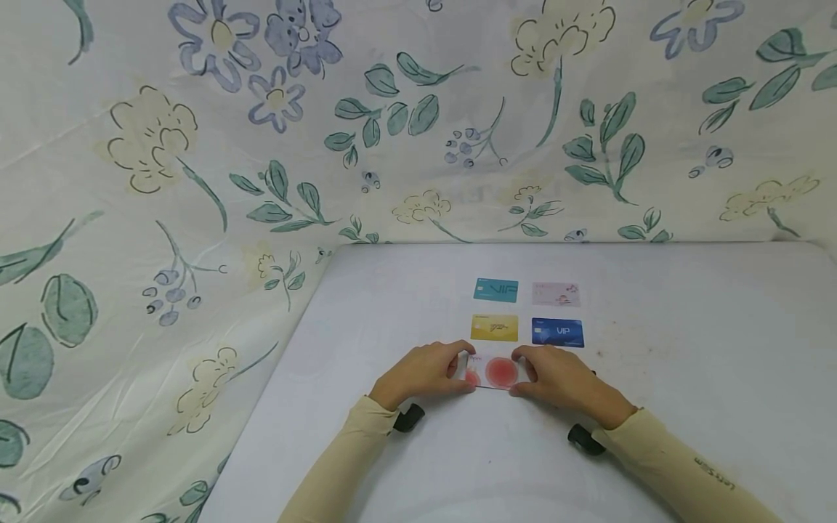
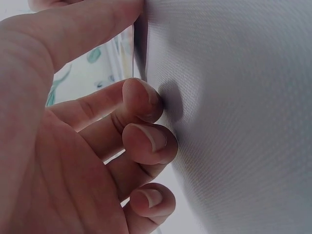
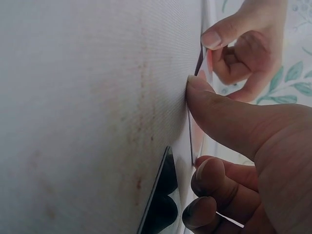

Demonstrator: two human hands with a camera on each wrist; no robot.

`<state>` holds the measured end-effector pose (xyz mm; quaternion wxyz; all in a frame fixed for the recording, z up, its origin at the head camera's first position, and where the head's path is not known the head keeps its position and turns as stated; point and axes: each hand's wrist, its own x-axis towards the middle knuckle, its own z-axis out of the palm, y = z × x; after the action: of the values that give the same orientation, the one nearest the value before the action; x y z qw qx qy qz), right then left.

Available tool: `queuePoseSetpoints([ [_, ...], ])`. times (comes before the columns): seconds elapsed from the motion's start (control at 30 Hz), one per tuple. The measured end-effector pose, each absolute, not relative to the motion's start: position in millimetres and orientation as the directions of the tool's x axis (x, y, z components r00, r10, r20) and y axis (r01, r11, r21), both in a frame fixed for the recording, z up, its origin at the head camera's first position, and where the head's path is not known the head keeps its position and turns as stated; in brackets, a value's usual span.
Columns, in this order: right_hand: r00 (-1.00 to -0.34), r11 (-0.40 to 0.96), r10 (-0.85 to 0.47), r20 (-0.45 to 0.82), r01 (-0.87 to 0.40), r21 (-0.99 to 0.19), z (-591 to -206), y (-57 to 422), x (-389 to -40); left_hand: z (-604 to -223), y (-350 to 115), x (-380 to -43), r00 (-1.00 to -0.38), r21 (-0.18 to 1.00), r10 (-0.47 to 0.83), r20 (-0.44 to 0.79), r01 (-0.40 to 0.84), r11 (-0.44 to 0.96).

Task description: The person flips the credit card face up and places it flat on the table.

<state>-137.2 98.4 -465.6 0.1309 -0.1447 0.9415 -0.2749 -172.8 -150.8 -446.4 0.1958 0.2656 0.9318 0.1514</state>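
Observation:
A white card with pink-red circles [image 1: 501, 373] lies low over the white table, gripped at both ends. My left hand [image 1: 428, 372] pinches its left end between thumb and index finger. The other left fingers curl near the surface in the left wrist view. At the right end, my right hand [image 1: 556, 374] holds the card's edges between thumb and fingers. Just beyond the card lie a yellow card [image 1: 494, 327] and a blue VIP card [image 1: 558, 332]. Behind those are a teal VIP card [image 1: 495, 290] and a pale pink card [image 1: 556, 294].
A dark glossy flat thing [image 3: 163, 195] shows beside my right fingers, its kind unclear. Faint reddish-brown specks mark the white table [image 1: 706, 349] on the right. Floral cloth [image 1: 392, 167] hangs behind the table and down its left side.

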Motion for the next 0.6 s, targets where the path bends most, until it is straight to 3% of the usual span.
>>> queuePoseSetpoints([
  [0.6, -0.924, 0.807, -0.336, -0.181, -0.183, -0.562, -465.1, 98.7, -137.0, -446.1, -150.2, -172.0, -0.789, 0.390, 0.541, -0.290, 0.419, 0.820],
])
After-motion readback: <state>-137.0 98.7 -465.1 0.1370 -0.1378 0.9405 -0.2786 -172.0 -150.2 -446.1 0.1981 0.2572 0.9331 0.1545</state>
